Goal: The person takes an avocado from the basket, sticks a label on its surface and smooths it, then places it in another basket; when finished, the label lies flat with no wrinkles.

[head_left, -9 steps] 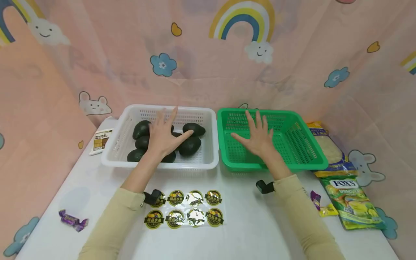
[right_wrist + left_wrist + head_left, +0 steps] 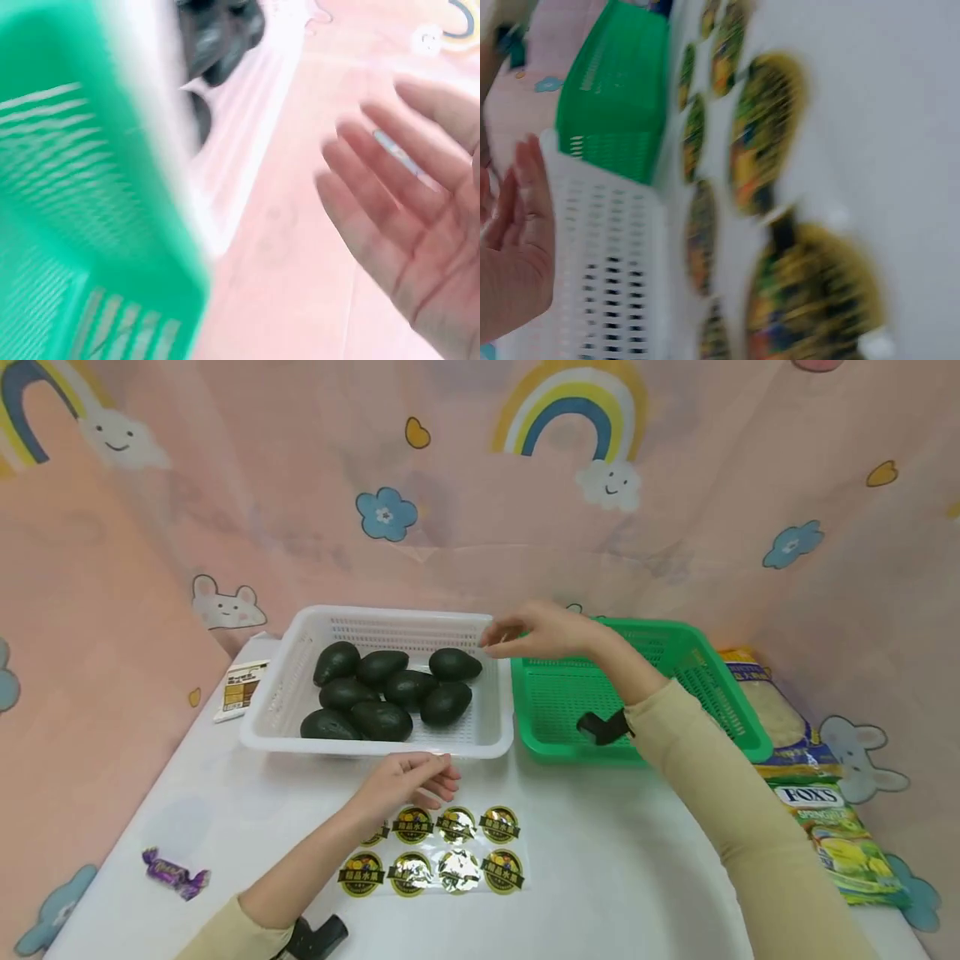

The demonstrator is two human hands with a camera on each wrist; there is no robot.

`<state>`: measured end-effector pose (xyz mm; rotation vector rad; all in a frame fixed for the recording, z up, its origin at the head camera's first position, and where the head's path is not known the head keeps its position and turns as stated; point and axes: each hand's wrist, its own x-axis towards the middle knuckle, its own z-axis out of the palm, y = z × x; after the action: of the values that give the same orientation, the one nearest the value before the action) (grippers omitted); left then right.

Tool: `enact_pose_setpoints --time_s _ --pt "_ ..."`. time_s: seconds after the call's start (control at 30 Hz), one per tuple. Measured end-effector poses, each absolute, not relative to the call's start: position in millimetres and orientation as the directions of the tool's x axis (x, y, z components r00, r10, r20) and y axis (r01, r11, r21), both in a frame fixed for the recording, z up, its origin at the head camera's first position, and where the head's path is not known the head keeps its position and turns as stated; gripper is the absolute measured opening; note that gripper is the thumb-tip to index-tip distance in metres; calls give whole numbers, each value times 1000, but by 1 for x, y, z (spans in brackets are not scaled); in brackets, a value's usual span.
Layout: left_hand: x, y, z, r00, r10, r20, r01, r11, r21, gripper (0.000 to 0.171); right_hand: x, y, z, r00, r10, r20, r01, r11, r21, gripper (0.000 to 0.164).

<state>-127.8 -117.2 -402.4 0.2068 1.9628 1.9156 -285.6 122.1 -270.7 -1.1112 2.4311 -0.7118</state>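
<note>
Head view, and a group of eight dark green, pear-shaped avocados is lying inside the white, slotted plastic basket, all well within its walls. Over on the other side, the right hand is hovering by the basket's back right corner, beside the green, slotted plastic basket. It is grasping nothing; the right wrist view is showing its bare palm and loosely relaxed fingers. Whether those fingers are touching the white rim, the angles are not telling.

And here's the key line: the back right avocado is sitting just to the left of the right fingertips and slightly nearer the person, its long axis running roughly left to right, its narrower end pointing toward that side wall. For this one, the right hand is clearly being the nearer.

Meanwhile the left hand is hanging in front of the white basket, above the clear sheet of round black-and-gold stickers on the white counter. It is staying released, fingers gently bent; from there the avocados are lying beyond the front wall.
</note>
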Motion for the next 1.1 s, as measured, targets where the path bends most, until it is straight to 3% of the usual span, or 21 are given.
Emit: enact_pose_setpoints --time_s 0.1,0.2,0.4,0.53,0.6,0.8,1.0,1.1 --pt "-122 -117 -416 -905 308 -293 -326 -60 943 57 -309 76 -271 -506 -823 -257 -543 536 -647 26" --pt "-124 -116 -423 -911 233 -340 -385 -186 904 61 -327 36 -291 -436 -820 -371 -492 562 -665 26" --pt "-124 -112 -428 -916 218 -337 -387 -257 886 53 -337 3 -337 -389 -693 -607 -525 708 -472 29" --pt "-125 -114 -429 -924 222 -312 -362 -244 900 53 -337 1 -351 -328 -570 -753 -454 795 -403 39" --pt "-126 -117 -429 -927 221 -305 -353 -233 906 54 -338 0 -355 -301 -529 -793 -409 823 -394 43" --pt "-126 -117 -427 -925 238 -298 -348 -208 914 62 -335 0 -360 -304 -493 -815 -331 857 -395 49" --pt "-126 -117 -429 -925 227 -306 -351 -195 916 58 -327 0 -360 -209 -462 -862 -266 875 -404 63" --pt "-126 -117 -429 -925 225 -307 -351 -194 916 58 -323 -1 -362 -184 -446 -876 -259 882 -394 62"
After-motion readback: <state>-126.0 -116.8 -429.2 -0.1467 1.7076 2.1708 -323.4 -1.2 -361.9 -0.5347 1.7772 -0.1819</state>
